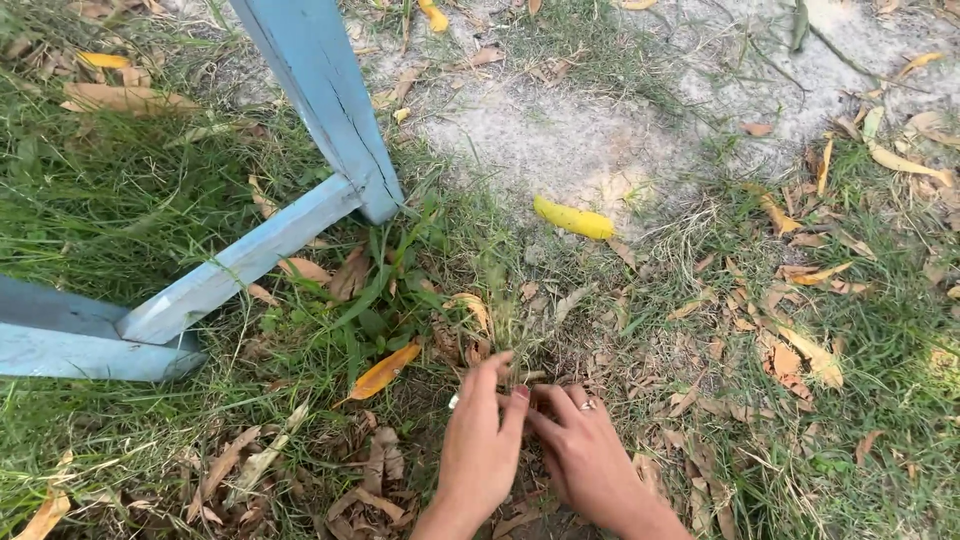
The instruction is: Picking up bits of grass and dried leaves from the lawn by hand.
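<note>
While the ground (pixel 560 140) fills pretty much everything you can see, it's split up: bare sandy dirt along the top edge, patchy grass and dry fallen leaves everywhere else. Next biggest is the blue wooden frame (pixel 320 100), a weathered painted leg slanting down from the top edge with a brace running off to the left edge, its foot sitting in the grass. Then the hands, both down at the bottom edge near the middle. The left hand (pixel 480 440) and right hand (pixel 585 450) are touching at the fingertips, fingers pinched narrow around a thin tuft of grass (pixel 508 335) that stands just above them. A ring (pixel 588 405) sits on the right hand. Smaller stuff: a bright yellow leaf (pixel 573 218) lying at the edge of the dirt, and an orange leaf (pixel 383 373) just left of the hands.
</note>
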